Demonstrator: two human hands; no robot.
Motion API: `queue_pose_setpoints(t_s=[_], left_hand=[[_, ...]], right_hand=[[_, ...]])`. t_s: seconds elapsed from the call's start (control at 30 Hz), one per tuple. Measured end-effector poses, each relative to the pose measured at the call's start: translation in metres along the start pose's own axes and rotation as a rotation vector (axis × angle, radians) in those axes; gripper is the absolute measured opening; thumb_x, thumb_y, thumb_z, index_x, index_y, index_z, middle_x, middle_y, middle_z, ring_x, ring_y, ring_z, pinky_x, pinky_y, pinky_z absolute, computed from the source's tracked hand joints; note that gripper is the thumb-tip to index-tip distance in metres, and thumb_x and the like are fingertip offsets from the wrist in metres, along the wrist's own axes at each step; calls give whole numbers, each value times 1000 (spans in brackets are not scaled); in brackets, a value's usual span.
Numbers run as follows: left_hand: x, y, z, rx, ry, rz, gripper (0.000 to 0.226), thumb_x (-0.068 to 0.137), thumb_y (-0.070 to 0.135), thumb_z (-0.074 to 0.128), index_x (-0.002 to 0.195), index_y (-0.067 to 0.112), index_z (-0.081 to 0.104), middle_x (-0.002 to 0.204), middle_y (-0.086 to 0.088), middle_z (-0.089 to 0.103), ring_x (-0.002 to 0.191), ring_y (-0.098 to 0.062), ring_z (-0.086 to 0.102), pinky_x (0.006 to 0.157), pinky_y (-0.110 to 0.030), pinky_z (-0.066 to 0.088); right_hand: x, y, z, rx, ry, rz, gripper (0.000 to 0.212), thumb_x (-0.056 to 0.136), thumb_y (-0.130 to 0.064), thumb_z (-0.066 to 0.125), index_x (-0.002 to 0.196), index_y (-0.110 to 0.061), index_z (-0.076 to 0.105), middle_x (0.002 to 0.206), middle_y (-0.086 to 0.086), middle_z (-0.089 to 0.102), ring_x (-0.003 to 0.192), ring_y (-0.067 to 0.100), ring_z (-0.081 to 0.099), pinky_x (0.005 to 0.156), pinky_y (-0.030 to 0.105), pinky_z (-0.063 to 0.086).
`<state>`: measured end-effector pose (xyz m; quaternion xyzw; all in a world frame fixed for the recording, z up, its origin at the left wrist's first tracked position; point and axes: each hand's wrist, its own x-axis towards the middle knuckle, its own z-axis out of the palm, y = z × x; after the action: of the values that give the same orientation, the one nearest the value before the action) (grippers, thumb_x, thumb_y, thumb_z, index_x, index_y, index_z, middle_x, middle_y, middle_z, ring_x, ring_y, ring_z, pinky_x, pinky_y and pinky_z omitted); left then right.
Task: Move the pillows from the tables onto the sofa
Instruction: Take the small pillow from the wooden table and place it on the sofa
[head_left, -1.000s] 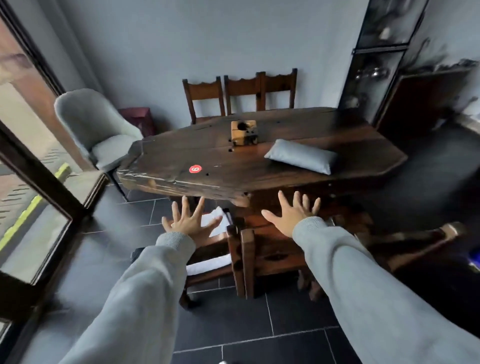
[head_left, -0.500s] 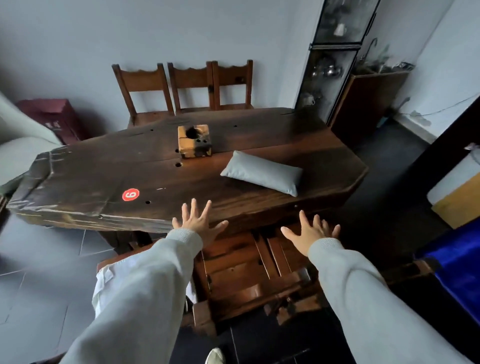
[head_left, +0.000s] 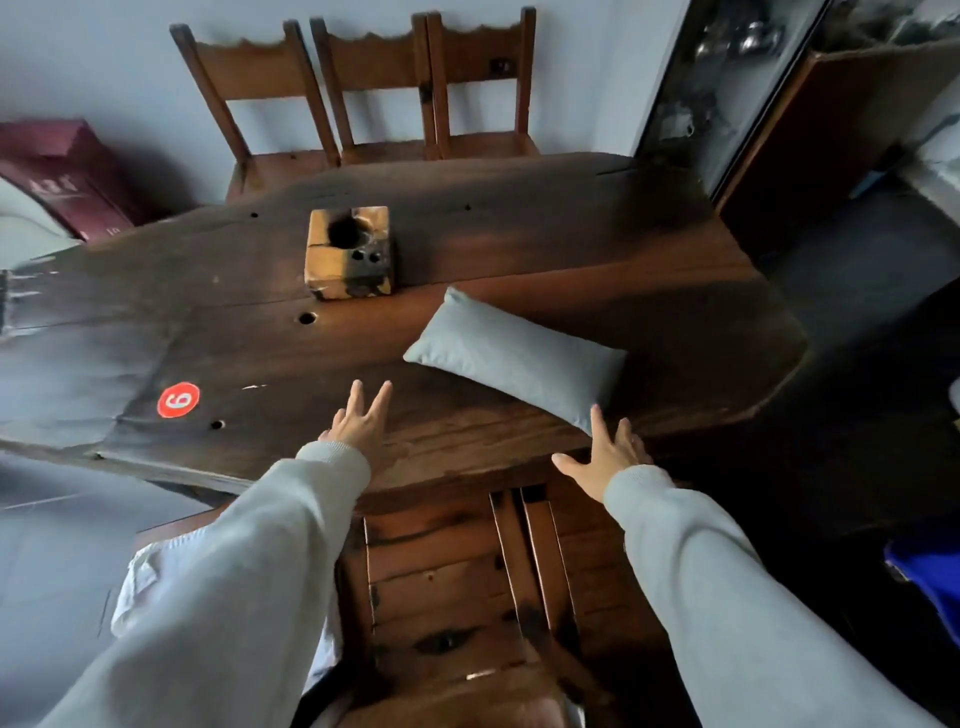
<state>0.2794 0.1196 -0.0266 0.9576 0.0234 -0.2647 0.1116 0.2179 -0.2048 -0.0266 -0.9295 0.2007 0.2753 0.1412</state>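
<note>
Both hands are spread and empty, the left hand (head_left: 358, 427) over the surface (head_left: 208, 332) and the right hand (head_left: 605, 457) at the pillow's (head_left: 514, 358) five-o'clock corner, seemingly to flank and lift it.

We saw one pillow (head_left: 517, 358), a small oblong cushion in plain pale grey-blue cloth, plump in the middle with pinched corners. It lay flat on the dark wooden table (head_left: 249, 332), set at a slant, one end pointing toward the far side and the other reaching close to the near edge. It sat on the right-hand part of the tabletop, just beside a scorched wooden block (head_left: 349, 251) but apart from it.
</note>
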Motion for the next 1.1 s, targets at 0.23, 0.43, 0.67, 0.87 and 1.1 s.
queue_pose_setpoints(t_s=[0.23, 0.43, 0.67, 0.87, 1.1], left_hand=[[104, 44, -18, -13, 21, 21, 104, 90, 44, 74, 163, 39, 1, 172, -9, -12, 150, -44, 26, 114, -57, 37], [183, 66, 0, 40, -15, 63, 116, 86, 36, 78, 162, 41, -9, 172, -8, -9, 155, -39, 17, 115, -58, 37], [214, 83, 22, -63, 268, 53, 65, 94, 21, 65, 149, 36, 34, 120, -12, 56, 103, -48, 63, 76, -49, 49], [182, 81, -1, 10, 290, 100, 56, 96, 21, 56, 148, 35, 41, 116, -11, 62, 103, -43, 65, 73, -43, 43], [93, 15, -46, -413, 200, -22, 45, 80, 45, 75, 120, 26, 67, 106, -2, 73, 102, -29, 68, 80, -33, 49]], right_hand=[[102, -7, 0, 49, 65, -90, 99, 97, -50, 63, 165, -34, -6, 173, 11, -9, 156, 36, 19, 116, 50, 39], [154, 3, 19, -132, 154, -127, 96, 97, -56, 60, 165, -32, -4, 172, 9, 12, 148, 30, 39, 103, 42, 53], [182, -5, 13, -165, 139, -152, 102, 92, -58, 66, 165, -35, -3, 171, 4, 18, 143, 26, 46, 103, 41, 51], [178, 4, -30, -57, 129, -145, 86, 89, -50, 72, 160, -43, 25, 149, -1, 53, 128, 29, 58, 98, 41, 51], [131, -9, -92, 378, -3, -170, 86, 61, -43, 97, 137, -42, 57, 124, -2, 60, 120, 22, 58, 96, 37, 49]])
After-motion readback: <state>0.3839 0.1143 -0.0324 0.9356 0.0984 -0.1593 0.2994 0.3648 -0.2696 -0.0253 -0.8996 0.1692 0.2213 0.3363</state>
